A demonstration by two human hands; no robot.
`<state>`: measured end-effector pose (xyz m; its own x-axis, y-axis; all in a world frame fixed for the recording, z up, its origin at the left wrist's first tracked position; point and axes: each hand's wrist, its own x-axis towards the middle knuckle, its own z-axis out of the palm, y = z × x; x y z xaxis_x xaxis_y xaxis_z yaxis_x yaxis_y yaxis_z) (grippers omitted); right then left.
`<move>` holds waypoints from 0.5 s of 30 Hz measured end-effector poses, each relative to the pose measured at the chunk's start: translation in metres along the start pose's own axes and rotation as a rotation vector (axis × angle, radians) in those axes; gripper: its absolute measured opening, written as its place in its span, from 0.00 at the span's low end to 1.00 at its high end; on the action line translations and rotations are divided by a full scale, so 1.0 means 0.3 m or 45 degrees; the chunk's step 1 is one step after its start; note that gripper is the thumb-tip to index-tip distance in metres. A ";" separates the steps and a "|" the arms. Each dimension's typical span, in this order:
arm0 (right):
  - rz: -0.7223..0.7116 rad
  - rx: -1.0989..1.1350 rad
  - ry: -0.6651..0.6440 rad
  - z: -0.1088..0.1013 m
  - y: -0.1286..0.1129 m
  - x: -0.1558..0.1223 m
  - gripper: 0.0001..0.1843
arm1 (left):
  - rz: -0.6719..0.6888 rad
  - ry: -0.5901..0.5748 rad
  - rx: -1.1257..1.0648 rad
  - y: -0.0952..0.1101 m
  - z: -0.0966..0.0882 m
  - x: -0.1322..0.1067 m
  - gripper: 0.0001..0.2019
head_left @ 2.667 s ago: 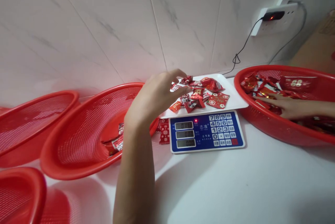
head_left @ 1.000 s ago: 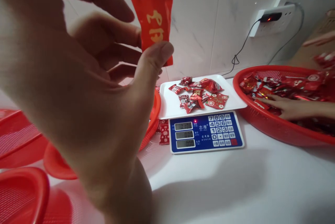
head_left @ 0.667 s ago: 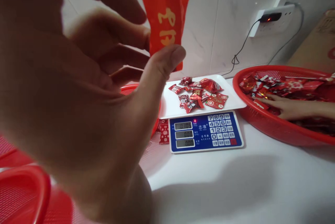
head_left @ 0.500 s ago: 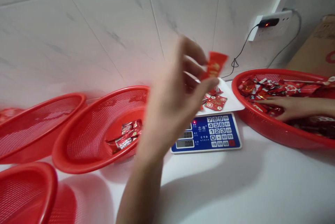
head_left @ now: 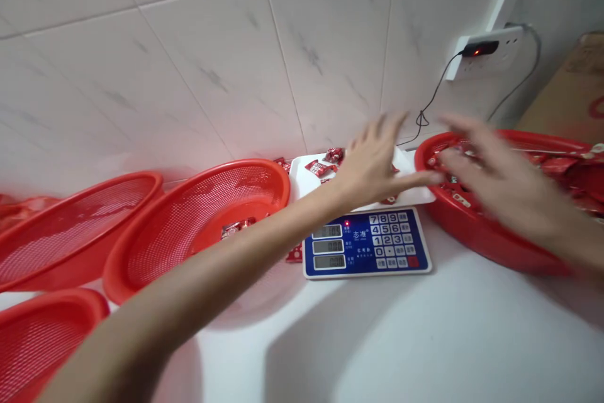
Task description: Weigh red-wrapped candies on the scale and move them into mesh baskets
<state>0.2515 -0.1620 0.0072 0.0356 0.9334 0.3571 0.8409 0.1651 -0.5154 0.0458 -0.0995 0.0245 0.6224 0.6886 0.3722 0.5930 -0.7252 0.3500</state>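
My left hand (head_left: 370, 167) hangs over the white pan (head_left: 304, 184) of a digital scale (head_left: 361, 242), fingers spread, with nothing visible in it. Small red-wrapped packets (head_left: 317, 168) lie on the pan, some hidden behind that hand. On the right, my right hand (head_left: 500, 180) is blurred over the near-left side of a large red basket (head_left: 460, 233) full of red packets (head_left: 559, 165). Its fingers look apart, and I see nothing held in them.
Left of the scale stands a red mesh basket (head_left: 151, 233) holding a few packets (head_left: 238, 227). Farther left are more red baskets (head_left: 78, 227). A wall socket (head_left: 509, 51) with a plugged-in cord is behind, beside a cardboard box (head_left: 570, 85).
My left hand let go of a red packet it held above the pan and opened out lower over it. My right hand rose out of the packets in the right basket and moved left.
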 end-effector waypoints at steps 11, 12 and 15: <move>0.189 -0.061 -0.385 0.378 -0.154 0.240 0.45 | -0.446 -0.542 0.142 -0.388 0.002 -0.050 0.79; 0.201 -0.056 -0.341 0.392 -0.158 0.245 0.45 | -0.458 -0.517 0.131 -0.405 -0.002 -0.045 0.80; 0.187 -0.010 -0.252 0.432 -0.156 0.265 0.43 | -0.477 -0.501 0.050 -0.454 0.008 -0.033 0.81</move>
<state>0.1450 -0.0542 -0.0413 0.0522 0.9916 0.1188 0.8386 0.0211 -0.5443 -0.0399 -0.0075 -0.0290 0.5042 0.8546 -0.1242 0.8249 -0.4341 0.3621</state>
